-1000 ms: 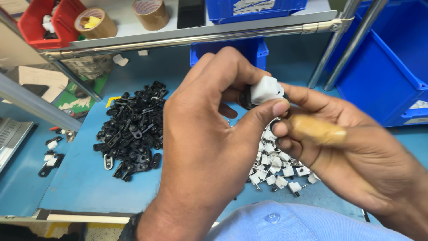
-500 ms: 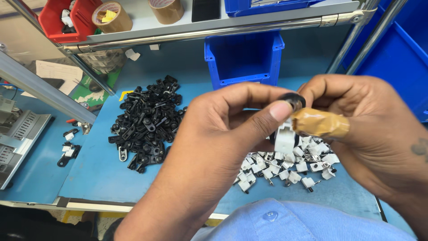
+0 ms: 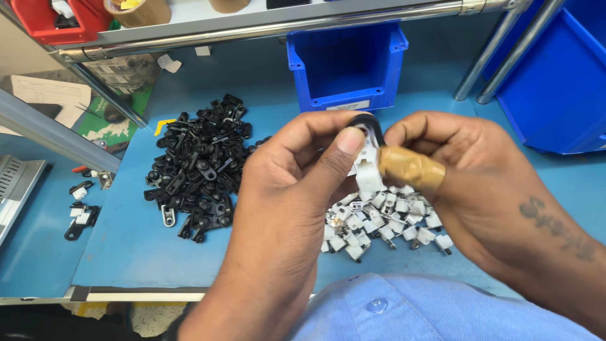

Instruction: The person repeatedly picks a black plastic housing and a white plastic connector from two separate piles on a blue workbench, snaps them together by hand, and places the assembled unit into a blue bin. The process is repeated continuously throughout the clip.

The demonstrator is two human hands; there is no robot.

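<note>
Bare blue bench [image 3: 126,252] is lying open at front left; the black clip pile [image 3: 199,167] is blocking mid-left — white pieces [image 3: 385,221] are crowding under both hands, blue bin [image 3: 347,63] closing the back.

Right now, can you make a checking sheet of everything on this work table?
Surface: blue worktable, mostly covered with parts.
Job's things: small white clip with black ring pinched between both hands; pile of black clips; pile of white clips.
Clutter: a few loose clips on the left edge; papers.
Grip: left hand and right hand both closed on the clip; right thumb wrapped in tan tape.
Cables: nothing seen.
Surroundings: blue bin, red bin, tape rolls on shelf.
</note>
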